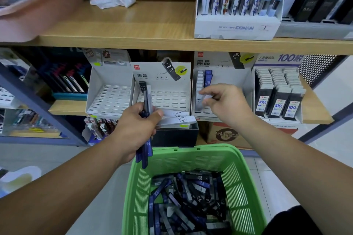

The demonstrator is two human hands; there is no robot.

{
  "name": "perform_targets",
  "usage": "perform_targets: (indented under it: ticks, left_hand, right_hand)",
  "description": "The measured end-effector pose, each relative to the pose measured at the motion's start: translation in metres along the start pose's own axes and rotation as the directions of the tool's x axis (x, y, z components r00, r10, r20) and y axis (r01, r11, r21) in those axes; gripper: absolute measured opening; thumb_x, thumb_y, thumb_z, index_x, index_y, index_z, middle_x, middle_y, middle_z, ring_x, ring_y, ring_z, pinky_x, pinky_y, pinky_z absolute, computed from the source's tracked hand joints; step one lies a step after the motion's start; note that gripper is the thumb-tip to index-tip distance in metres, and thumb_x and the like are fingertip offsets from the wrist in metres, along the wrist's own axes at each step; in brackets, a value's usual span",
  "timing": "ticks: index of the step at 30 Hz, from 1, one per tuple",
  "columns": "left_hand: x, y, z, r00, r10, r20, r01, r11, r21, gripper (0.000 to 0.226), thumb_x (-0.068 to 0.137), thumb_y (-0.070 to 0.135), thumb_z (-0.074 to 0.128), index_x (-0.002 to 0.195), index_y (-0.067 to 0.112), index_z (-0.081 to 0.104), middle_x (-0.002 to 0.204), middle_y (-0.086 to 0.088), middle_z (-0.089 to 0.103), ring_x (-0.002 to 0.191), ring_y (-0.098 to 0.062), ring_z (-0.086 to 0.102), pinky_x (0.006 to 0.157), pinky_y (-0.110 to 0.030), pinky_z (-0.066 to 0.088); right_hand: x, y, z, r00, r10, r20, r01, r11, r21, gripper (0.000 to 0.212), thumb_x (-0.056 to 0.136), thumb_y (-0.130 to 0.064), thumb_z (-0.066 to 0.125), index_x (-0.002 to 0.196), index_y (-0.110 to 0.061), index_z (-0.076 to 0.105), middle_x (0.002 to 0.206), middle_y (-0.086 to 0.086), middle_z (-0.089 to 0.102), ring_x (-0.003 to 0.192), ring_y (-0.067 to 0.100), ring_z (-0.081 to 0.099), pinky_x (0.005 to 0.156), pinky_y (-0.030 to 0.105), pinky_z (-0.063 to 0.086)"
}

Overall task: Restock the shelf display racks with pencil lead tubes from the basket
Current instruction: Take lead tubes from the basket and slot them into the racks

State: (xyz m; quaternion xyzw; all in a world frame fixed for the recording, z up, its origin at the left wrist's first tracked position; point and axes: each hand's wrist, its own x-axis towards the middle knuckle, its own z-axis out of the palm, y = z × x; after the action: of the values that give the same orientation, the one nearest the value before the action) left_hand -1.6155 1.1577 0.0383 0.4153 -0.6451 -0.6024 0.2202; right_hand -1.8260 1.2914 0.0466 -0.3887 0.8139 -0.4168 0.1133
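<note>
The right hand's (227,103) thumb and forefinger pinch a pale tube (200,101), blurred, at the slots of the right-hand display rack (221,76), just below a blue tube (207,79) standing there. The left hand (137,129) curls round a fan of lead tubes (145,97): black, white and dark blue, marked HB 0.7, held before the middle rack (164,99). Below, the green basket (191,150) holds a heap of loose tubes (189,202).

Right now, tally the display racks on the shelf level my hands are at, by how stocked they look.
Empty racks: 2
Partly stocked rack: 1
Full rack: 1
Total: 4
</note>
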Motion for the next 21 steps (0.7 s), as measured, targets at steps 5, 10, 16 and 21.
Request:
perform_targets:
  ticks: [5, 10, 16, 21]
  left_hand:
    - [-0.002, 0.004, 0.001, 1.0, 0.003, -0.004, -0.003, 1.0, -0.008, 0.013, 0.097, 0.025, 0.072, 0.099, 0.013, 0.067, 0.078, -0.009, 0.059, 0.063, -0.02, 0.054, 0.064, -0.037, 0.051]
    - [-0.003, 0.005, 0.002, 1.0, 0.001, -0.007, -0.001, 1.0, -0.008, 0.013, 0.097, 0.023, 0.072, 0.099, 0.012, 0.066, 0.078, -0.009, 0.058, 0.062, -0.019, 0.053, 0.062, -0.036, 0.05]
    - [-0.001, 0.007, 0.005, 1.0, 0.007, -0.009, -0.007, 1.0, -0.021, 0.011, 0.097, 0.025, 0.072, 0.1, 0.015, 0.068, 0.079, -0.007, 0.059, 0.064, -0.019, 0.055, 0.067, -0.037, 0.052]
    - [-0.001, 0.009, 0.008, 1.0, 0.011, -0.014, -0.012, 0.999, -0.032, 0.013, 0.097, 0.025, 0.073, 0.101, 0.014, 0.068, 0.078, -0.006, 0.06, 0.063, -0.019, 0.055, 0.068, -0.037, 0.052]
  right_hand:
    - [0.001, 0.002, 0.006, 0.994, -0.105, 0.029, 0.108, 0.986, -0.123, 0.036, 0.089, 0.001, 0.071, 0.116, -0.021, 0.078, 0.099, -0.006, 0.067, 0.09, 0.01, 0.06, 0.083, 0.001, 0.04]
    - [0.001, 0.002, 0.007, 0.993, -0.092, 0.069, 0.098, 0.992, -0.082, 0.042, 0.09, 0.001, 0.07, 0.124, -0.023, 0.075, 0.102, -0.004, 0.071, 0.093, 0.01, 0.064, 0.096, 0.022, 0.05]
    - [0.005, 0.007, 0.011, 0.998, -0.045, -0.045, 0.043, 0.998, -0.048, 0.03, 0.086, -0.003, 0.077, 0.101, -0.024, 0.061, 0.079, -0.001, 0.064, 0.073, 0.003, 0.063, 0.071, 0.028, 0.055]
    - [0.01, 0.013, 0.012, 0.994, 0.096, -0.049, -0.074, 0.942, 0.327, 0.025, 0.09, -0.003, 0.075, 0.095, -0.027, 0.075, 0.087, -0.002, 0.075, 0.079, 0.009, 0.069, 0.088, 0.035, 0.061]
